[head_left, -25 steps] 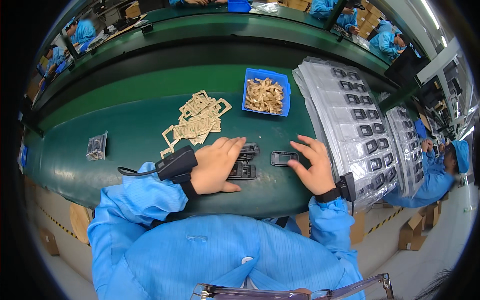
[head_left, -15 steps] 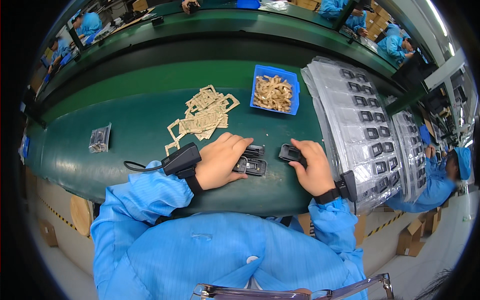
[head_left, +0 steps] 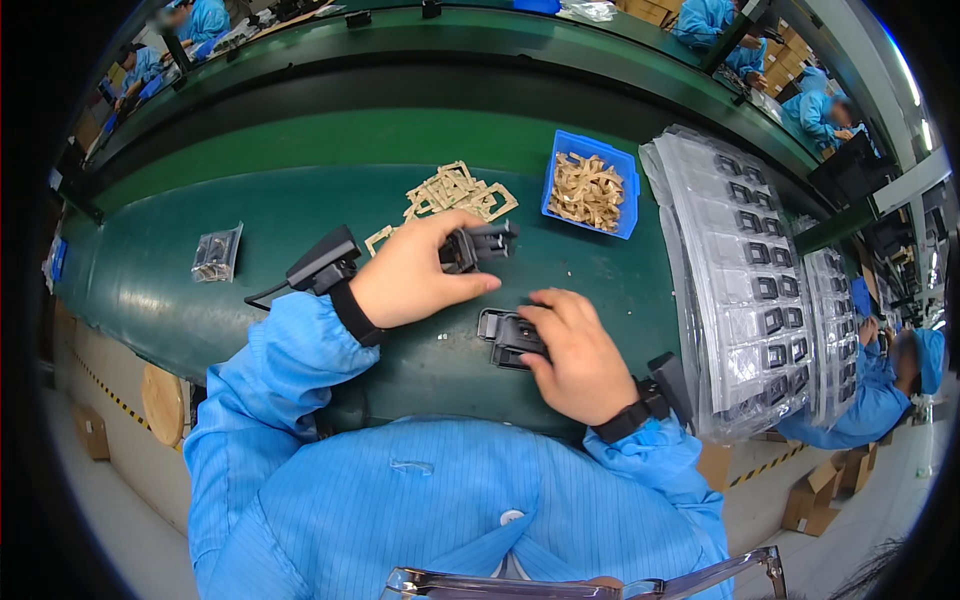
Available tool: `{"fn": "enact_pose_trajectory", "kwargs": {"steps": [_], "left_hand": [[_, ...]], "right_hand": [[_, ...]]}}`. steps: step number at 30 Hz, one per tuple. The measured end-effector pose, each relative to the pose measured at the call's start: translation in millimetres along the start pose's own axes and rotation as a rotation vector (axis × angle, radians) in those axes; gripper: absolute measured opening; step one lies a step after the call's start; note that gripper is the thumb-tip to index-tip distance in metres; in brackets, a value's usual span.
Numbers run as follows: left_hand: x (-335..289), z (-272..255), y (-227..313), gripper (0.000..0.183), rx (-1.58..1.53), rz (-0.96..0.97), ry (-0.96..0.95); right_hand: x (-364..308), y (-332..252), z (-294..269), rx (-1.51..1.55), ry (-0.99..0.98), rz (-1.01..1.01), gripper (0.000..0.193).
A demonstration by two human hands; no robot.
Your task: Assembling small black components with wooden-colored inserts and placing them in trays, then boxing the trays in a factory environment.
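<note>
The left grip (head_left: pixel 412 272) pinches dark parts (head_left: pixel 488 242) between thumb and fingers, their long axis running left to right, free ends pointing right. The right grip (head_left: pixel 582 355) curves over the right end of black housings (head_left: pixel 510 335) on the near worktop (head_left: pixel 420 375); whether it pinches them, I cannot tell. Their long axis slants from far left to near right. The step seems to be separating parts; next calls for a firm right-hand hold. Beyond lie beige frames (head_left: pixel 462 192).
</note>
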State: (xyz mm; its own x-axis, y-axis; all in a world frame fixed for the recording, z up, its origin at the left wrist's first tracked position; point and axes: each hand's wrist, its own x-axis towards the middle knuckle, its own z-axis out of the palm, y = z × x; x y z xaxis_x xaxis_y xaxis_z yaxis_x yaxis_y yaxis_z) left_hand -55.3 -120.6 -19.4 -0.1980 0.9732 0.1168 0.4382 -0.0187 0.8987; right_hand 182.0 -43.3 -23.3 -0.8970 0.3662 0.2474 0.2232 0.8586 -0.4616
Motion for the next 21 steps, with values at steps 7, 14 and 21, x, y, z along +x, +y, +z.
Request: {"fn": "enact_pose_trajectory", "kwargs": {"steps": [7, 14, 21], "left_hand": [[29, -13, 52, 0.044, -0.117, 0.064, -0.062], [154, 39, 142, 0.047, -0.054, 0.497, 0.04], [290, 162, 124, 0.052, 0.29, 0.49, 0.126]], "right_hand": [[-13, -12, 38, -0.226, -0.035, 0.042, 0.065], [-60, -4, 5, -0.228, -0.028, 0.305, 0.058], [-139, -3, -177, 0.196, 0.144, 0.349, 0.045]]}}
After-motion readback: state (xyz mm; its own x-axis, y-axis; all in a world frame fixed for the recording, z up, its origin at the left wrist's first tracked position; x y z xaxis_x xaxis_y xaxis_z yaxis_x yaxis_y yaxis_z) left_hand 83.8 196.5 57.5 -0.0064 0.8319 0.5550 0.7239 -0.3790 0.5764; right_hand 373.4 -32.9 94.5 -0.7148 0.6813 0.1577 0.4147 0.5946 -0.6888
